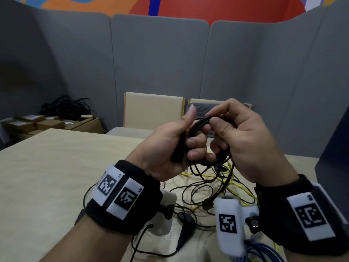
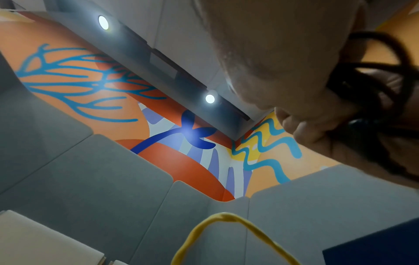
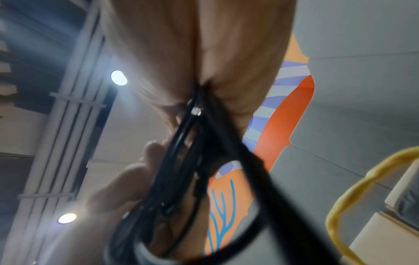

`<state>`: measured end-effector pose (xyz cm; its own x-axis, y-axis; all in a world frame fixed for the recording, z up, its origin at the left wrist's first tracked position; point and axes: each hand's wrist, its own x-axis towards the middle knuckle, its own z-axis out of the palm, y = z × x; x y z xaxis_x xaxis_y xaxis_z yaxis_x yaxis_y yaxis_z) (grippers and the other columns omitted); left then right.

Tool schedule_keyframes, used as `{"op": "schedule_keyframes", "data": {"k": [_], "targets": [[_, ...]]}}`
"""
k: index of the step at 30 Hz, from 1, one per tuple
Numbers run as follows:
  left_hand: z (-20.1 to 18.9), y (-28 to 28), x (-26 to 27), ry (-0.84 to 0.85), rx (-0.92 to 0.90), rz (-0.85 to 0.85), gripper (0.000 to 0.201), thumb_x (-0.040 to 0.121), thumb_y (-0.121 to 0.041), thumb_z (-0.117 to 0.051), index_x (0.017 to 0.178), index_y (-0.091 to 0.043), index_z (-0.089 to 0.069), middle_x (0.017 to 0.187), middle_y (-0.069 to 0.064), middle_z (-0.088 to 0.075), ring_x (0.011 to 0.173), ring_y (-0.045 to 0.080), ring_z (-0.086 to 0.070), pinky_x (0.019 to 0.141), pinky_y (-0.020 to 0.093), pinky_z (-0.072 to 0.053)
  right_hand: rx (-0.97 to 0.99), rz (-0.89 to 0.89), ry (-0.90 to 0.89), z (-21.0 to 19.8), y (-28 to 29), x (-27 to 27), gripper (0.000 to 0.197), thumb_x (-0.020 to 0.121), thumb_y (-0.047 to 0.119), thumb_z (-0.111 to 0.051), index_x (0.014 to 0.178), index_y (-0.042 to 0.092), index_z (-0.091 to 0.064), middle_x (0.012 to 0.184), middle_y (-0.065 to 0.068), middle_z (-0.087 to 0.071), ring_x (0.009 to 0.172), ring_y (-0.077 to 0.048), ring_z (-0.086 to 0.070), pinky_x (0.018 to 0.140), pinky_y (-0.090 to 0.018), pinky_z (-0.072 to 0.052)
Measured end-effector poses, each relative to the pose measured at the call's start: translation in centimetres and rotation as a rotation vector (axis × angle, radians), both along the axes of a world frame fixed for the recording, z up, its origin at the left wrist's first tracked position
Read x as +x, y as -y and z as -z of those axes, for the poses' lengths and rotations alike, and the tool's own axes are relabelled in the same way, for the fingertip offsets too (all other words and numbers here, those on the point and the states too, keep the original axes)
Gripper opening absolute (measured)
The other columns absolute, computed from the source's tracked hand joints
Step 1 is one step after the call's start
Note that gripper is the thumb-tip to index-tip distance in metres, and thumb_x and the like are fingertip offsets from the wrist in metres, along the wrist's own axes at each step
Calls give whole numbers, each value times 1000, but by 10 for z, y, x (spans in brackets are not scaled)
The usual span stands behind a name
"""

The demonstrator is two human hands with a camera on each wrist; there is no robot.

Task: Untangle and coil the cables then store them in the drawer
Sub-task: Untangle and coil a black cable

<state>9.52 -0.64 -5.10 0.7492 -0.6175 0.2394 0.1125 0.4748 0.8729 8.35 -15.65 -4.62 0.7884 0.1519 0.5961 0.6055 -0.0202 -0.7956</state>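
Observation:
Both hands are raised above the table, working one thin black cable [image 1: 201, 123]. My left hand [image 1: 181, 140] grips its coiled loops together with a black strap that hangs below the fist. My right hand [image 1: 226, 129] pinches the same coil at the top, and loose strands hang from it down to the table. In the right wrist view the black cable [image 3: 188, 161] runs out from between the fingers. The left wrist view shows the black cable [image 2: 381, 86] beside my curled fingers [image 2: 306, 129]. A yellow cable [image 1: 238, 186] lies tangled with black strands below. No drawer is in view.
A blue cable [image 1: 264, 250] lies at the near right. A black earphone-like piece [image 1: 186, 224] and thin leads rest near my left wrist on the beige table [image 1: 47, 176]. Cardboard boxes [image 1: 47, 123] with a black cable heap stand far left. Chairs [image 1: 153, 108] face the far edge.

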Motion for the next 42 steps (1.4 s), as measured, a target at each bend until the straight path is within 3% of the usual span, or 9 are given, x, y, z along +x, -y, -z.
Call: {"op": "schedule_keyframes", "data": {"k": [4,8,15,19,24,28,31,38,42], "targets": [[-2,-7,3,-59,22,62,40,91,-44,-35,80,-8,-51,48,-5,-33,38,11,-37,65,31,-48,27,-109,-4,0,0,-1,16,90,0,-56,83,13,-61,68,0,-61,48,-10,-40,48,-25,-41],[5,-10,5,-41,-1,146,25,93,-26,-39,89,-6,-54,56,-4,-39,47,11,-44,73,32,-51,110,-153,-133,-2,7,0,18,78,5,-54,71,16,-67,72,-15,-51,56,-16,-42,50,-25,-39],[14,-9,4,80,-39,246,22,89,-6,-41,111,-1,-44,77,4,-52,77,23,-61,85,33,-48,117,-134,-126,-6,13,-3,22,75,2,-54,68,16,-69,68,-2,-60,67,-27,-41,50,-23,-38],[7,-4,1,82,-153,189,20,91,-10,-37,105,-3,-50,69,-3,-47,55,8,-49,75,28,-51,189,-216,-134,-5,9,-4,8,84,7,-62,90,11,-65,76,-7,-61,62,-18,-49,50,-24,-47],[0,4,1,-63,-328,16,15,94,-14,-40,99,-5,-52,60,-6,-40,43,3,-38,57,20,-47,252,-274,-240,-2,4,-1,32,81,7,-57,112,4,-52,93,-17,-52,72,-25,-53,60,-26,-55],[0,10,0,-133,-399,-68,18,94,-17,-38,93,-8,-54,57,-7,-37,43,5,-36,56,20,-46,269,-72,-154,0,1,6,18,94,-2,-52,101,15,-49,82,-4,-53,61,-14,-49,64,-33,-49],[-1,11,1,-166,-391,-95,26,99,-24,-35,88,-9,-54,54,-8,-33,42,5,-34,55,19,-45,194,0,-80,4,-4,9,15,89,7,-55,95,20,-51,81,4,-56,62,-12,-49,68,-38,-47],[-3,-4,3,-103,-138,0,32,100,-32,-30,80,-13,-46,47,-9,-31,39,7,-34,61,23,-48,157,-57,-83,9,1,13,11,81,9,-58,86,18,-55,76,0,-56,55,-16,-51,55,-35,-49],[-5,-8,0,-40,-228,74,28,100,-28,-31,89,-10,-49,53,-9,-38,47,6,-42,71,25,-48,189,-110,-118,8,-2,10,10,91,10,-60,94,15,-52,79,-4,-57,56,-15,-56,52,-30,-52]]}}
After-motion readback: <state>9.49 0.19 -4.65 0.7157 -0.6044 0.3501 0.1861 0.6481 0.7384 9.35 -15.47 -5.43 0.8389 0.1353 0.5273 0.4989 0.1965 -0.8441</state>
